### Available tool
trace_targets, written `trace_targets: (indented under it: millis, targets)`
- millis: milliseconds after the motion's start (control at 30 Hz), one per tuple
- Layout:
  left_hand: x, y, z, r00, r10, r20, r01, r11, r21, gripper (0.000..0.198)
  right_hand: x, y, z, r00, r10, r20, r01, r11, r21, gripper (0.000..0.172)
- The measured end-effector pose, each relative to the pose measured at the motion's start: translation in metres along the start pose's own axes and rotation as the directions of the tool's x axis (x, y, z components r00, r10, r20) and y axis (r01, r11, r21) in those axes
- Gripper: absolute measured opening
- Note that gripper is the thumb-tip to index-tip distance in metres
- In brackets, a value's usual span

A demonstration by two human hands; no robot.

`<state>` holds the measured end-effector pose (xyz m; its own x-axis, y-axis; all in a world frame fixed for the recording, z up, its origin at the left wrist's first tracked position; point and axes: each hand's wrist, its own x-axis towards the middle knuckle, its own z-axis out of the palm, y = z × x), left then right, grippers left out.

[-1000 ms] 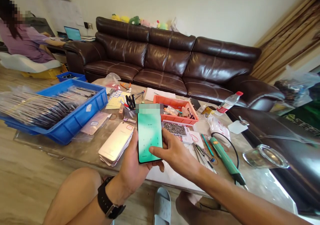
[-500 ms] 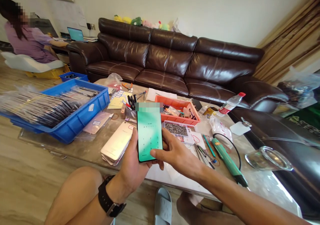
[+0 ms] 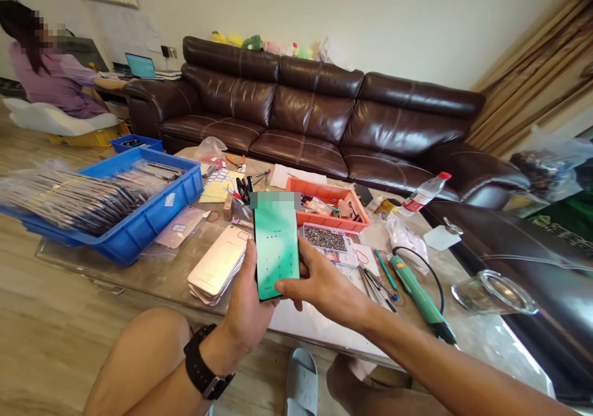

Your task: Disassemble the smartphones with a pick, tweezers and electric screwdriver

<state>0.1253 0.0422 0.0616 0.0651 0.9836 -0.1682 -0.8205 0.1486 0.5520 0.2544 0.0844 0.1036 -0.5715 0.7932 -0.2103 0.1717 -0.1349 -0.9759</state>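
Observation:
A smartphone (image 3: 277,249) with a lit green screen and a number keypad is held upright over the table's near edge. My left hand (image 3: 248,299) is wrapped round its lower left side and back, a black watch on the wrist. My right hand (image 3: 327,283) holds the phone's right side, its thumb on the lower part of the screen; its other fingers are partly hidden behind the phone. Left of the hands lies a stack of gold phones (image 3: 220,265). A clear case of small screws (image 3: 324,239) sits just behind the right hand.
Blue bin (image 3: 152,212) of bagged phones at left; red tray (image 3: 324,221) of parts behind. Tweezers (image 3: 375,286), a green electric screwdriver (image 3: 419,295), a glass jar (image 3: 491,292) and a bottle (image 3: 424,195) stand or lie right. A seated person (image 3: 60,76) is far left.
My right thumb has moved slightly left and down on the screen. More dots are filled in above the keypad. The view has shifted slightly.

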Motion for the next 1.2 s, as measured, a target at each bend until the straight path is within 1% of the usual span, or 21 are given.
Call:
trace_targets:
  millis: [100,167,300,367,500,667,867,1033,1200]
  targets:
    - [0.001,0.004,-0.002,0.999,-0.037,0.03,0.037,0.999,-0.006,0.066,0.0,0.003,-0.003,0.999,-0.016,0.042,0.013,0.997,0.072,0.059]
    - [0.001,0.005,-0.001,0.998,-0.044,0.039,0.045,0.999,-0.013,0.066,-0.001,0.004,-0.005,0.998,-0.027,0.058,0.022,0.997,0.073,0.056]
    - [0.0,0.007,0.002,0.995,-0.028,0.094,0.028,1.0,-0.002,0.067,-0.003,0.001,-0.011,0.991,-0.087,0.099,0.087,0.996,0.003,0.026]
    - [0.0,0.007,0.003,0.992,-0.03,0.126,0.03,1.0,0.001,0.069,-0.005,-0.002,-0.015,0.988,-0.106,0.108,0.109,0.994,-0.024,0.022]
    - [0.0,0.007,0.002,0.986,-0.051,0.156,0.054,0.998,-0.021,0.07,-0.007,-0.005,-0.018,0.986,-0.103,0.132,0.104,0.995,0.0,0.022]
    - [0.001,0.007,0.001,0.986,-0.072,0.151,0.077,0.997,-0.031,0.071,-0.008,-0.009,-0.018,0.986,-0.094,0.138,0.095,0.995,-0.001,0.021]
    - [0.001,0.005,0.001,0.981,-0.052,0.189,0.063,0.997,-0.054,0.07,-0.009,-0.01,-0.017,0.985,-0.096,0.14,0.096,0.995,0.008,0.025]
    - [0.001,0.005,0.0,0.982,-0.044,0.185,0.054,0.997,-0.053,0.065,-0.009,-0.01,-0.017,0.986,-0.081,0.147,0.079,0.997,0.018,0.025]
    - [0.001,0.005,-0.001,0.98,-0.045,0.196,0.054,0.998,-0.041,0.066,-0.009,-0.011,-0.017,0.986,-0.074,0.149,0.071,0.997,0.027,0.025]
